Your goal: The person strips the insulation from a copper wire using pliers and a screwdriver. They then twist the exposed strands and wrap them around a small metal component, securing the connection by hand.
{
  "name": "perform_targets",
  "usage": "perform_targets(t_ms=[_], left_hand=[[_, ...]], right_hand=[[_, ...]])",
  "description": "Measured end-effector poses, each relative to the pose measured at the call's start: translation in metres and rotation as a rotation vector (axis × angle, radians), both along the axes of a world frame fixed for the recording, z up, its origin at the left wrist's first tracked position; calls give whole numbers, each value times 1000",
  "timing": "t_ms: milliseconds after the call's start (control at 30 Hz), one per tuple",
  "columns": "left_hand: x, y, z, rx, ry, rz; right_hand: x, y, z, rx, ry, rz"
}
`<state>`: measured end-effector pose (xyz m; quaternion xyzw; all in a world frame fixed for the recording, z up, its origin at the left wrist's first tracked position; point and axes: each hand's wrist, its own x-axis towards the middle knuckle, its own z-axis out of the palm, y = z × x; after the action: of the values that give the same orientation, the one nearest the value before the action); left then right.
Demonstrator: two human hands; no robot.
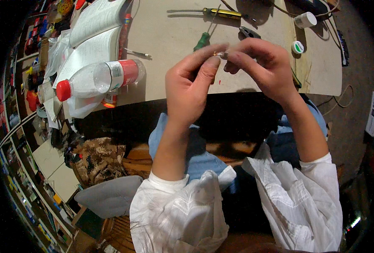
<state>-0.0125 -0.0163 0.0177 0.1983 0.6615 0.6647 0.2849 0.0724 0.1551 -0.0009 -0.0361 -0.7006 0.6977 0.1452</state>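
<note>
My left hand (190, 82) and my right hand (265, 65) meet above the front edge of the beige table (166, 40). Between their fingertips they pinch a small shiny metal part (220, 54), mostly hidden by the fingers. Both forearms come up from white rolled sleeves over blue trousers. Just behind the hands lie a green-handled screwdriver (202, 41) and small pliers (249, 32).
A clear plastic bottle (100, 78) with a red cap and red label lies on its side at the left, by an open book (92, 36). A yellow-handled screwdriver (220, 13), a white tape roll (305, 20) and a green-and-white cap (297, 47) sit farther back. Cluttered shelves run along the left.
</note>
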Motion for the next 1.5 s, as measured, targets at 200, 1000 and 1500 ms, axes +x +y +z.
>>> perform_targets(t_ms=[200,1000,1500], left_hand=[[-11,0,-18,-198,34,41],[-43,28,-31,-106,287,276],[-26,44,-31,-130,935,383]], right_hand=[[1,12,-1,487,-112,-196],[54,64,-7,546,-681,-139],[44,13,19,-493,-560,123]])
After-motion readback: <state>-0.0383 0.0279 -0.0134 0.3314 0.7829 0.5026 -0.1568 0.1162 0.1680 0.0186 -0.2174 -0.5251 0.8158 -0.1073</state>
